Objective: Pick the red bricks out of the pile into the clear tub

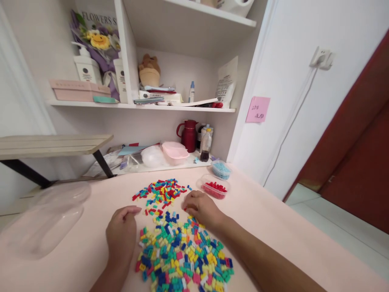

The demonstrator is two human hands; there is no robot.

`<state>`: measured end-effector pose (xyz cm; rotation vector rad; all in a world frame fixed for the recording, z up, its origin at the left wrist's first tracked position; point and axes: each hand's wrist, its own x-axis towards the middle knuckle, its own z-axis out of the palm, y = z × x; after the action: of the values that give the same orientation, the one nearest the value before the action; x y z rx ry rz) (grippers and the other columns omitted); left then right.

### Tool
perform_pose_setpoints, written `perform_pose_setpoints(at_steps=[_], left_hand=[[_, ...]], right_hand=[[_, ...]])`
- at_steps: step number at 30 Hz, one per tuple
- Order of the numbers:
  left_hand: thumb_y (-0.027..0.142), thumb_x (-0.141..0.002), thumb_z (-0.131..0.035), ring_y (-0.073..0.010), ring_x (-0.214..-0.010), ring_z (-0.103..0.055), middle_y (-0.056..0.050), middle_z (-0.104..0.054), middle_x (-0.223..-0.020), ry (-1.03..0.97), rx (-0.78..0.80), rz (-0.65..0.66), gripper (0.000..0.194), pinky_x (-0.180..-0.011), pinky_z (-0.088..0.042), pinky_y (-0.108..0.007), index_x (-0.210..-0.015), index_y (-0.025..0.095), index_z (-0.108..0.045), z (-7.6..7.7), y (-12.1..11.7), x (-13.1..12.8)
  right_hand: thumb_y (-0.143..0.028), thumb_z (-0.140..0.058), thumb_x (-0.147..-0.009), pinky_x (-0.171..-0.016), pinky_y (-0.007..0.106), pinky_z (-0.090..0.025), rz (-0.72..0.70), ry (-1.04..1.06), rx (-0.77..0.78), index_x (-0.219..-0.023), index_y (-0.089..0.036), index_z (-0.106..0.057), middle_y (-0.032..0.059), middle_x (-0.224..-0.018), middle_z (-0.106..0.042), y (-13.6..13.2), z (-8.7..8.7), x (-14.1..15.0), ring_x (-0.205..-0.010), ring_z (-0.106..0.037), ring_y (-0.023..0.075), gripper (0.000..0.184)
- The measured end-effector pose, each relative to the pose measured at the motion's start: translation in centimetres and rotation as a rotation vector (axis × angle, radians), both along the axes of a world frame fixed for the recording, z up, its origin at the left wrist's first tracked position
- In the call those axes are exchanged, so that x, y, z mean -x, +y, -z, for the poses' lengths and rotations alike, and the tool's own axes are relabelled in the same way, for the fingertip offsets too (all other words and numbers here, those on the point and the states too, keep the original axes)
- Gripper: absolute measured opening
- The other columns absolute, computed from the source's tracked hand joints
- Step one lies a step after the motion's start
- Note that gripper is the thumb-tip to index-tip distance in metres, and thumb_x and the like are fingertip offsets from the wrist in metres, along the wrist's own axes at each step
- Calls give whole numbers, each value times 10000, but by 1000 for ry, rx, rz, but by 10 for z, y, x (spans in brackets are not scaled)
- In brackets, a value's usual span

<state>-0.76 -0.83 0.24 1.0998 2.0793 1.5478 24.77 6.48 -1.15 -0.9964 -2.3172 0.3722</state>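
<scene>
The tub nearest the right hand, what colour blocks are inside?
Those blocks are red, in the head view.

The left hand [122,229] is held with its back turned up, the fingers loosely curled and the foremost digit extended inward toward the right. Its fingertips are mostly hidden. The bare left forearm [111,271] is cut off by the lower edge of the view. The right hand [202,207] is reached farther forward, fingers bent and lowered, thumb tucked beneath. The bare right forearm [258,247] is stretched diagonally from the lower right.
</scene>
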Motion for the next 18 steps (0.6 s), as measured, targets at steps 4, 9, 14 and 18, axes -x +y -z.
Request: perform_pose_setpoints(at_steps=[4, 9, 14, 18], left_hand=[[215, -734, -411, -226, -963, -641, -39, -720, -936, 45, 48, 14, 271, -923, -451, -343, -728, 221, -682, -2, -1, 0], [202, -797, -407, -222, -963, -638, -44, -705, -1019, 227, 156, 35, 296, -859, -455, -333, -777, 223, -701, -1, -1, 1], [164, -840, -388, -247, -1018, -626, -53, -696, -1092, 608, 294, 129, 364, -874, -434, -377, -914, 232, -738, -5, -5, -9], [155, -861, -387, -269, -1057, -598, -67, -692, -1125, 766, 325, 203, 400, -877, -436, -403, -1034, 230, -741, -2, -4, -13]], right_hand=[[-93, -639, -794, -882, 311, -434, 3, -5, -20, -828, -232, -729, 37, -1103, -662, -3, 0, 2, -1020, -612, 190, 169], [-161, -630, -862, -902, 365, -370, 13, -45, -167, -858, -241, -708, 31, -1010, -698, -16, -10, 11, -990, -586, 204, 112], [-159, -545, -923, -850, 371, -336, 117, 3, -372, -887, -229, -690, 44, -923, -716, -17, -35, -1, -939, -578, 211, 165], [-194, -537, -925, -833, 371, -328, 375, 68, -459, -908, -235, -695, 46, -951, -722, -2, -51, -37, -967, -574, 234, 164]])
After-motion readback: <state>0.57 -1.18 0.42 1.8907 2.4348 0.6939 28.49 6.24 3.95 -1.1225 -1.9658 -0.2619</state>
